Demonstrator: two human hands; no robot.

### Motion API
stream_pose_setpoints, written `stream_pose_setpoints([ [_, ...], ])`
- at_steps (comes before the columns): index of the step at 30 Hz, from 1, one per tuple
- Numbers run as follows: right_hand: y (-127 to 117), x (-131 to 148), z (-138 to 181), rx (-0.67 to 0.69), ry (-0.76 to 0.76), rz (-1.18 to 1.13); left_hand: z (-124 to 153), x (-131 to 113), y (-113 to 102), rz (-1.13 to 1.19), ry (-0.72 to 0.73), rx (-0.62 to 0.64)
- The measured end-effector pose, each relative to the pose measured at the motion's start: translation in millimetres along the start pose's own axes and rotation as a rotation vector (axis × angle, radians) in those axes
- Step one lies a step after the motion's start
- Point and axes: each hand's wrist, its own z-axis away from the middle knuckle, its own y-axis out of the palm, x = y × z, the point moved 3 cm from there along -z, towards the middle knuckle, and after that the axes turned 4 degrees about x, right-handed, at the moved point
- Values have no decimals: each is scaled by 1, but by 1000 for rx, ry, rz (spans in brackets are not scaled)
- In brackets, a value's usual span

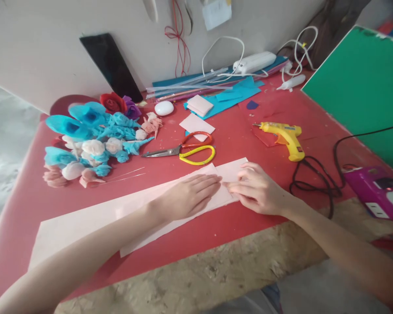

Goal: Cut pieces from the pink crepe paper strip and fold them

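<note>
A long pale pink paper strip (75,231) lies slantwise over the front of the table, with a folded-over layer near its right end. My left hand (194,194) rests flat on this paper, fingers stretched out together and pointing right. Just right of those fingertips, my right hand (257,187) is closed, thumb and fingers pinching the edge of the paper layer. Beyond the hands lie scissors (179,150) with one orange and one yellow handle loop. Behind them are a folded pink paper piece (199,105) and a second pink piece (196,124).
Blue, white, pink and red paper flowers (94,146) are heaped at left. A yellow glue gun (283,133) lies at right, its cord near a purple power box (375,189). A dark phone-like slab (113,65) leans on the wall. A green board (360,96) stands right.
</note>
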Motion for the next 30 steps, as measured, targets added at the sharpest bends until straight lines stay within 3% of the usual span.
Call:
stream_pose_setpoints([
  [5,-8,-6,7,-30,86,-201,1,0,1,-7,1,4],
  [8,-4,-8,6,31,146,-218,1,0,2,-15,-3,11],
  [11,-1,-8,5,70,122,-224,0,-1,0,-16,-4,7],
  [16,-10,-10,7,-14,141,-300,-1,-1,-1,-21,0,3],
  [22,-7,-8,7,125,157,-364,0,1,1,-22,-21,46],
  [30,-6,-10,10,128,161,-469,-1,0,1,-16,-19,37],
])
